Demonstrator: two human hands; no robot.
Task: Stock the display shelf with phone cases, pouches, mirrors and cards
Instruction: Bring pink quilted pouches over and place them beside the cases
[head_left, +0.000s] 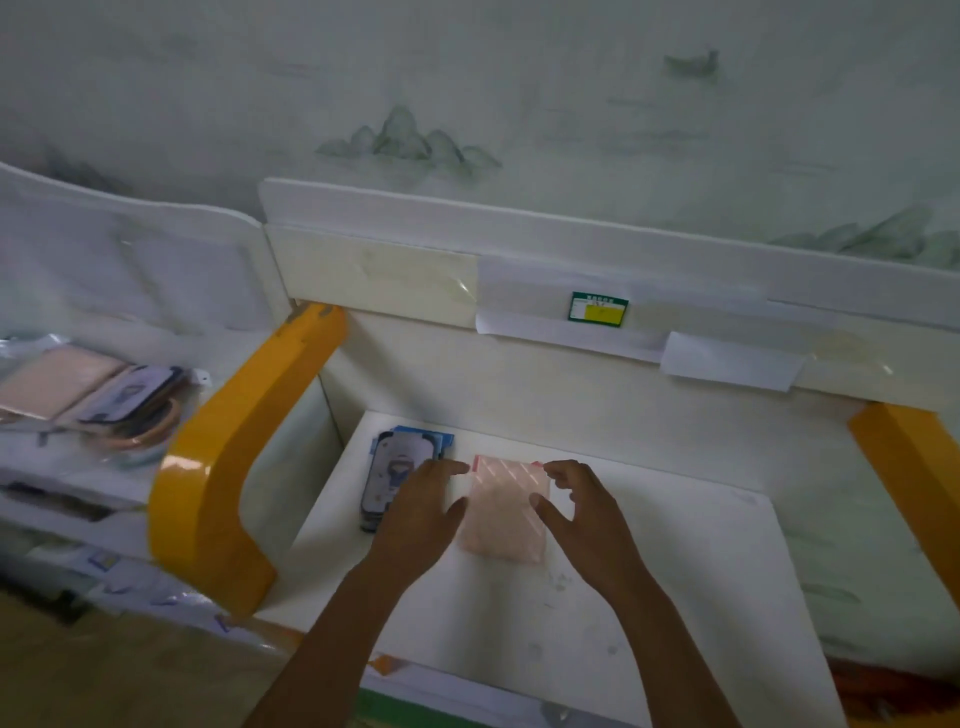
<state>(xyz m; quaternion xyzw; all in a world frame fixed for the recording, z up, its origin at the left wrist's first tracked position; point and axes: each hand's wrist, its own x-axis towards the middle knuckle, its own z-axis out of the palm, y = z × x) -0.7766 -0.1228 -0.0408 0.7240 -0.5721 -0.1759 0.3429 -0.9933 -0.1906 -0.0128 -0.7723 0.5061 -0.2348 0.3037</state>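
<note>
A pink pouch in clear wrapping (504, 512) lies flat on the white shelf (675, 561). My left hand (421, 512) rests at its left edge with straight fingers touching its top left corner. My right hand (582, 506) is at its right edge, fingers curved near the top right corner, thumb against the pouch's side. To the left of the pouch stands a small stack of phone cases (389, 475) with blue cards behind, partly hidden by my left hand.
A yellow shelf bracket (228, 457) rises at the left, another (914, 467) at the right. On the neighbouring shelf to the left lie more pouches and phone cases (98, 395). A green and yellow price tag (598, 309) sits on the back rail.
</note>
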